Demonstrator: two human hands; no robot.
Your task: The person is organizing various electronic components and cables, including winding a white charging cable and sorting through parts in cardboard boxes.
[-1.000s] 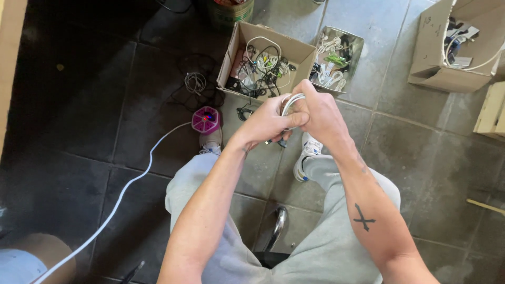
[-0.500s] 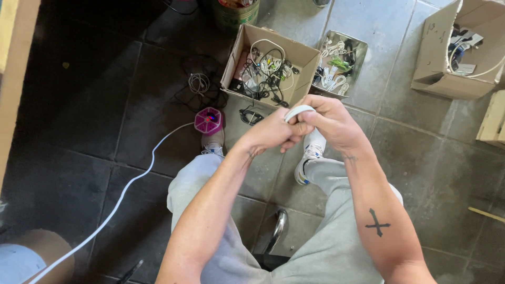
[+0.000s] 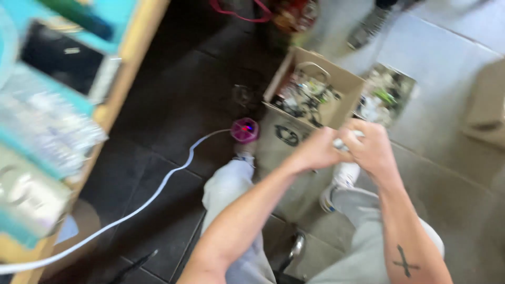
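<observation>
My left hand [image 3: 315, 151] and my right hand [image 3: 371, 149] meet in front of me above my knees, both closed around a small white coiled cable [image 3: 345, 142] that shows only as a pale patch between the fingers. The picture is blurred by head motion. Just beyond my hands an open cardboard box [image 3: 347, 83] full of tangled cables and small parts stands on the floor. I am seated, in light grey trousers and white shoes [image 3: 336, 184].
A pink round power socket [image 3: 245, 130] with a white cord [image 3: 158, 194] lies on the dark tiles at the left. A second tray of parts [image 3: 389, 94] sits right of the box. A wooden shelf edge [image 3: 126, 79] with blurred items fills the left.
The view has swung left and blurred, so the shelf now shows and the box has shifted right. My hands stay together on the white cable.
</observation>
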